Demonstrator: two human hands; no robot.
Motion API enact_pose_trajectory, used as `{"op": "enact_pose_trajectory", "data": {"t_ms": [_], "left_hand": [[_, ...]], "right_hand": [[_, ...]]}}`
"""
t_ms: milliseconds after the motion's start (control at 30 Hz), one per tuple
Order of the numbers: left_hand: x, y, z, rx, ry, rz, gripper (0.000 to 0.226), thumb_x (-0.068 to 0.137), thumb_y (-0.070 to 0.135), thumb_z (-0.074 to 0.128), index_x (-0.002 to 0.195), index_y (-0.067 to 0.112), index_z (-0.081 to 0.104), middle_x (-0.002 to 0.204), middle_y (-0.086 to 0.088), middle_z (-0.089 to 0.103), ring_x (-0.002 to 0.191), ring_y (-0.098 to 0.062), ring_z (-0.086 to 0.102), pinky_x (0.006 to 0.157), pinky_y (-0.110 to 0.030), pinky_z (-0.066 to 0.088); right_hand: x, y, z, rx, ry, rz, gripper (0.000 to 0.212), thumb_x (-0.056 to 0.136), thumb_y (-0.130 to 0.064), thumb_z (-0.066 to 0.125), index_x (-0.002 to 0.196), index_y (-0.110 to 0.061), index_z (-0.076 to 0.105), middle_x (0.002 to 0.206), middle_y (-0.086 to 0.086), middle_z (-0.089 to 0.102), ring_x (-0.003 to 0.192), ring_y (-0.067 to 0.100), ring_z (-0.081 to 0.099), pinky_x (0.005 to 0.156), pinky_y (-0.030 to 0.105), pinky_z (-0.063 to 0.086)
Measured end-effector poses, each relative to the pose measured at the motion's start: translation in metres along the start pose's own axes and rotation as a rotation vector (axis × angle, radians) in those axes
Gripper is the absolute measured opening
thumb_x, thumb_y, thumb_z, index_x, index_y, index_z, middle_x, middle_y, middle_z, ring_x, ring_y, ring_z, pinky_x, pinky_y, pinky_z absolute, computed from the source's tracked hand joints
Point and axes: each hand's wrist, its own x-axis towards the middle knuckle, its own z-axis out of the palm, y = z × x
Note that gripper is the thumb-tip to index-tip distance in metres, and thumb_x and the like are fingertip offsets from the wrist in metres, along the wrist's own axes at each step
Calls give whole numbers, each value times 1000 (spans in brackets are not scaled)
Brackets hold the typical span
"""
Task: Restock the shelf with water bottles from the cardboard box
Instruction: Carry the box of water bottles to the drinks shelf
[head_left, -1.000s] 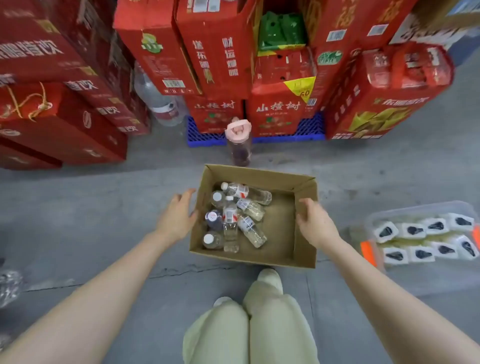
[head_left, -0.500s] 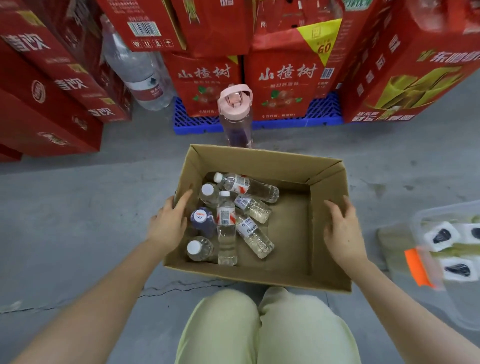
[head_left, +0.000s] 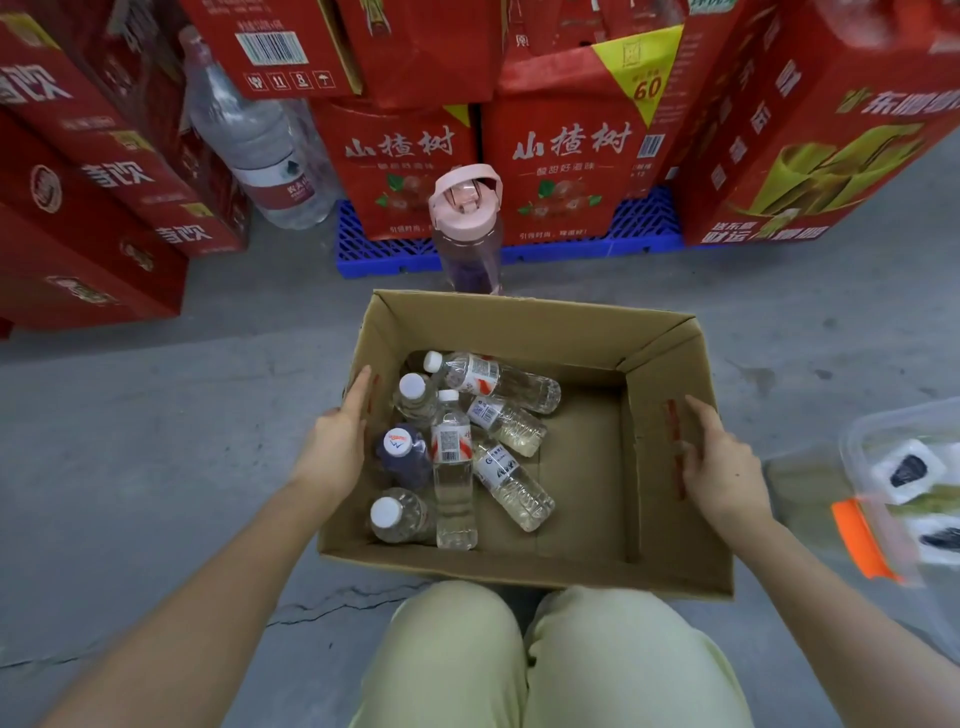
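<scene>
Lying left in the cardboard box (head_left: 519, 322), several water bottles (head_left: 453, 457) point caps far, others stand upright. Left hand (head_left: 337, 441), fingers straight together, presses its left wall; right hand (head_left: 724, 462), fingers slightly apart, presses its right.

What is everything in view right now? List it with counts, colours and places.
Brown cardboard box: one, open-topped, centre of view.
Clear plastic water bottles: six, white caps, heaped in the box's left half.
Dark purple bottle: one, among them by the left wall.
Pink-lidded translucent drinking bottle: one, upright just behind the box.
Red printed cartons: many, stacked along the back.
Large clear water jug: one, between cartons, upper left.
Blue plastic pallet: one, under the middle cartons.
Clear plastic bin with orange latch: one, right edge, holding white packets.
Grey concrete floor: underneath everything.
Pale green trouser knees: two, bottom centre.
Left hand: one, flat against the box's left wall.
Right hand: one, on the box's right wall.
</scene>
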Motion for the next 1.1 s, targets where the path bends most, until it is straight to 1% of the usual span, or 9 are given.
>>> {"op": "enact_pose_trajectory", "data": {"t_ms": [133, 267, 400, 500, 633, 767, 867, 1000, 1100], "left_hand": [[2, -1, 2, -37, 26, 22, 68, 93, 0, 39, 149, 29, 15, 87, -15, 54, 72, -27, 53, 66, -38, 42], [1, 4, 2, -76, 79, -7, 68, 90, -5, 37, 147, 29, 22, 89, -17, 55, 74, -33, 54, 69, -44, 47], [2, 2, -4, -142, 114, -51, 65, 91, -4, 38, 146, 30, 27, 84, -19, 58, 70, -32, 52, 65, -40, 45], [-1, -4, -12, -185, 135, -86, 63, 91, -4, 42, 146, 26, 32, 85, -19, 62, 64, -28, 52, 64, -35, 43], [-14, 5, -31, -261, 137, -94, 61, 89, -7, 45, 142, 21, 39, 71, -10, 58, 54, -18, 49, 56, -26, 38], [-23, 12, -60, -269, 150, -97, 61, 86, -9, 49, 140, 21, 44, 55, -4, 48, 47, -19, 43, 52, -31, 39], [-39, 21, -85, -279, 141, -129, 61, 85, -8, 50, 139, 21, 46, 79, -23, 64, 51, -19, 43, 61, -33, 44], [-71, 44, -132, -305, 172, -123, 61, 83, -11, 50, 136, 17, 49, 72, -19, 61, 50, -15, 44, 56, -29, 37], [-99, 64, -176, -283, 176, -90, 60, 82, -11, 50, 135, 15, 49, 97, -30, 64, 52, -14, 45, 64, -29, 38]], "right_hand": [[2, -2, -3, 30, -7, -10, 49, 94, -6, 48, 139, -22, 38, 103, 19, 65, 83, 37, 61, 62, 34, 42], [6, -5, -11, -74, -16, -20, 41, 94, -12, 49, 132, -24, 42, 96, 15, 67, 82, 38, 61, 59, 34, 40], [11, -13, -18, -45, 4, -32, 46, 92, -12, 52, 133, -29, 42, 100, 13, 68, 86, 38, 62, 67, 39, 47], [15, -26, -27, -25, 13, -78, 48, 91, -9, 52, 133, -30, 43, 95, 12, 69, 81, 37, 63, 63, 37, 45], [21, -38, -49, -1, 17, -96, 48, 90, -9, 53, 132, -32, 45, 88, 9, 69, 79, 34, 63, 64, 37, 47], [14, -47, -77, 49, 11, -96, 48, 89, -8, 54, 129, -33, 47, 91, 6, 68, 82, 32, 63, 76, 41, 52], [5, -56, -102, 64, 24, -118, 46, 89, -8, 54, 127, -34, 48, 93, 7, 69, 86, 34, 63, 79, 42, 51], [-17, -70, -153, 63, 17, -127, 44, 88, -9, 55, 125, -32, 51, 97, 9, 68, 95, 36, 60, 80, 41, 48], [-37, -81, -202, 61, 24, -108, 43, 87, -8, 56, 122, -32, 53, 103, 9, 68, 100, 36, 59, 79, 38, 45]]}}
